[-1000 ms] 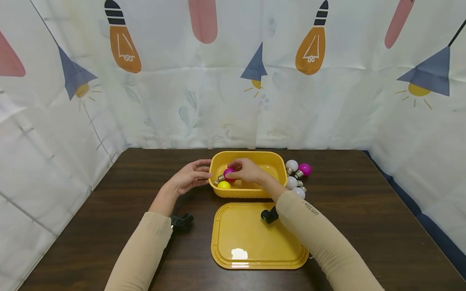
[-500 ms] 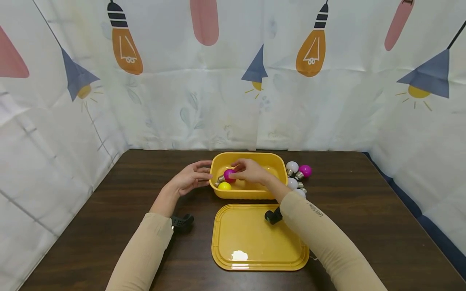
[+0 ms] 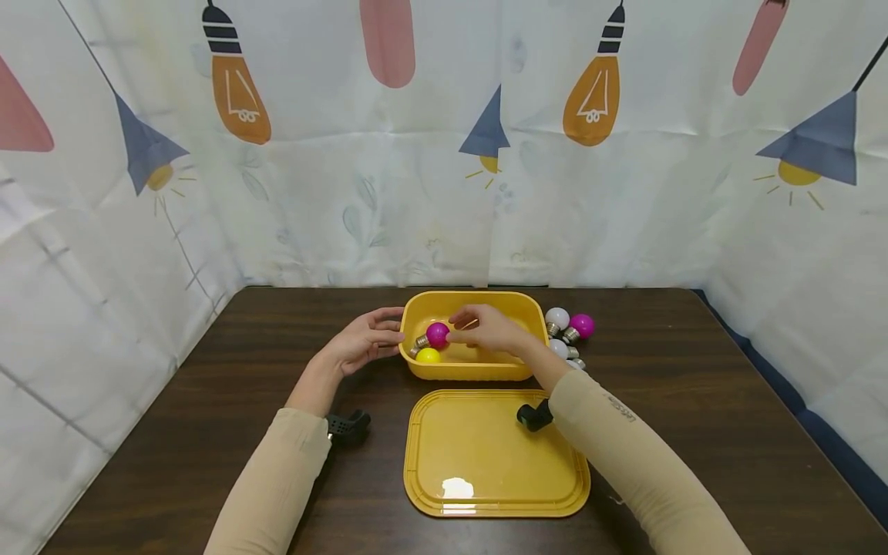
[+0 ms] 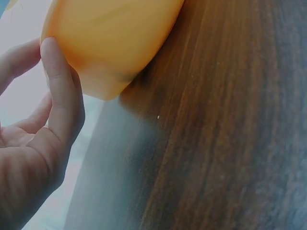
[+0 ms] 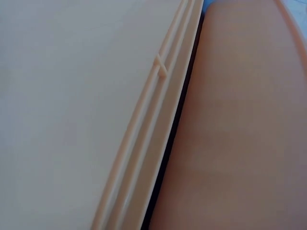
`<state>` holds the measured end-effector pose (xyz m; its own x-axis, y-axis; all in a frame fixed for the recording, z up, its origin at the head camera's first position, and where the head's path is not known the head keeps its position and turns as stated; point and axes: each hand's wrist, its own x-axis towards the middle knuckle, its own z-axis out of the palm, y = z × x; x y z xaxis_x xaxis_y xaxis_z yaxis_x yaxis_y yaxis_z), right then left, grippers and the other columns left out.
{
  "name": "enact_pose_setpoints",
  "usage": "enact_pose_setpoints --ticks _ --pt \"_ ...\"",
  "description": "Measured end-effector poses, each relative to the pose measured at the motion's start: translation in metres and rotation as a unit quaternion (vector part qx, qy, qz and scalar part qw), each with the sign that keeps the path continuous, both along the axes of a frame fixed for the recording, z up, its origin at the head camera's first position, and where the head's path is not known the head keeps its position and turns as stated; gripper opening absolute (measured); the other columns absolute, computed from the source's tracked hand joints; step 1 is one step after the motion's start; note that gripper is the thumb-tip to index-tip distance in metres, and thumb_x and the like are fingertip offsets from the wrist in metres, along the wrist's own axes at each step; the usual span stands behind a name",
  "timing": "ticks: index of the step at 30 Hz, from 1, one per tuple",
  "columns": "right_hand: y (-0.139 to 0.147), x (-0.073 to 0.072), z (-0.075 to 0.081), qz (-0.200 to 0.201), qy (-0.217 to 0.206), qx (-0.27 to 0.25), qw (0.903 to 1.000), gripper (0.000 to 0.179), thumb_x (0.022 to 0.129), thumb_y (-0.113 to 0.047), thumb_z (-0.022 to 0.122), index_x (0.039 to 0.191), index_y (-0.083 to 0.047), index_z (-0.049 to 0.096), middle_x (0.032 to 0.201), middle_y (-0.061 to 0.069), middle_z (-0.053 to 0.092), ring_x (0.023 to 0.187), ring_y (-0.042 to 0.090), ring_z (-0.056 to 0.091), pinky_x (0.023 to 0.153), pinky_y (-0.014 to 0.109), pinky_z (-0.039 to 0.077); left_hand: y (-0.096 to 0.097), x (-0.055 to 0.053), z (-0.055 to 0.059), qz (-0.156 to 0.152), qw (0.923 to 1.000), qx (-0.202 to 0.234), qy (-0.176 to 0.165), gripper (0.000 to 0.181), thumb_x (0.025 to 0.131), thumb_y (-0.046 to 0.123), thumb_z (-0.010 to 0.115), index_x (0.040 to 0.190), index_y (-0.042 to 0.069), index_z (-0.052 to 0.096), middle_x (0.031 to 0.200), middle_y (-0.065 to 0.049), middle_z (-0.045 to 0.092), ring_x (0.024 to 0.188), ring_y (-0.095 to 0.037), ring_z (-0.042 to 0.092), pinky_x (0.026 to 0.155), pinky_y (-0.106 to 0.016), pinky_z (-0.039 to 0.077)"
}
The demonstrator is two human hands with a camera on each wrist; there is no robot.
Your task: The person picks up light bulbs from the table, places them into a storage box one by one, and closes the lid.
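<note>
Table (image 3: pixel 208 401) in a cloth-walled booth (image 3: pixel 312 208)

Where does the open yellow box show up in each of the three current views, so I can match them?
Head: the yellow box sits just below centre, beyond the lid.
Left wrist: top, left of centre, cut off.
Right wrist: apparently its wall, along the right side.
Shared landmark: the dark table, seemingly a narrow strip in the right wrist view.
</note>
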<state>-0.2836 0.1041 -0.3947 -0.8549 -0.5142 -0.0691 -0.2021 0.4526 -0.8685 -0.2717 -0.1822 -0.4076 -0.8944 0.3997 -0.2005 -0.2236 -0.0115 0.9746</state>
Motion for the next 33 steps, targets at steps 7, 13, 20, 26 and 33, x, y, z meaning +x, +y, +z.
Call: enact_pose_setpoints --ticks 7,13,20,26,33 --pt "0.008 0.003 0.005 0.000 0.007 -0.002 1.0000 0.045 0.096 -0.020 0.076 0.131 0.005 0.062 0.123 0.016 0.064 0.103 0.026 0.066 0.086 0.041 0.060 -0.001 0.001 0.000 -0.001 1.0000 0.001 0.001 0.064 0.101 -0.001 0.063 0.157 0.002 0.032 0.141 -0.033 0.049 0.101 -0.025 0.068 0.091 -0.034 0.058" --pt "0.017 0.007 0.011 0.007 0.019 0.007 0.9998 0.047 0.097 -0.022 0.075 0.133 0.005 0.061 0.123 0.015 0.064 0.105 0.028 0.066 0.086 0.039 0.060 -0.001 0.000 -0.002 -0.002 1.0000 -0.003 0.005 0.064 0.101 0.000 0.063 0.157 0.003 0.032 0.141 -0.031 0.050 0.105 -0.028 0.067 0.091 -0.034 0.058" --pt "0.025 0.010 0.016 0.015 0.037 0.031 0.9987 0.047 0.097 -0.024 0.074 0.133 0.004 0.061 0.122 0.013 0.065 0.105 0.026 0.067 0.086 0.036 0.059 -0.001 0.000 -0.001 0.000 1.0000 -0.002 0.003 0.062 0.102 0.000 0.061 0.157 0.003 0.033 0.140 -0.031 0.051 0.108 -0.031 0.066 0.091 -0.034 0.058" --pt "0.030 0.013 0.023 0.013 0.047 0.040 0.9980 0.046 0.097 -0.026 0.074 0.132 0.003 0.063 0.121 0.010 0.066 0.106 0.025 0.066 0.092 0.036 0.056 -0.001 0.001 0.000 0.000 1.0000 -0.004 0.006 0.062 0.102 0.000 0.061 0.157 0.002 0.033 0.139 -0.032 0.051 0.103 -0.026 0.067 0.091 -0.034 0.058" --pt "0.038 0.014 0.028 0.013 0.049 0.035 0.9981 0.045 0.098 -0.027 0.074 0.132 0.001 0.063 0.122 0.008 0.066 0.110 0.025 0.065 0.094 0.038 0.055 -0.001 0.001 -0.001 -0.003 1.0000 -0.002 0.006 0.062 0.102 0.000 0.060 0.157 0.002 0.032 0.139 -0.031 0.051 0.102 -0.025 0.068 0.090 -0.033 0.058"
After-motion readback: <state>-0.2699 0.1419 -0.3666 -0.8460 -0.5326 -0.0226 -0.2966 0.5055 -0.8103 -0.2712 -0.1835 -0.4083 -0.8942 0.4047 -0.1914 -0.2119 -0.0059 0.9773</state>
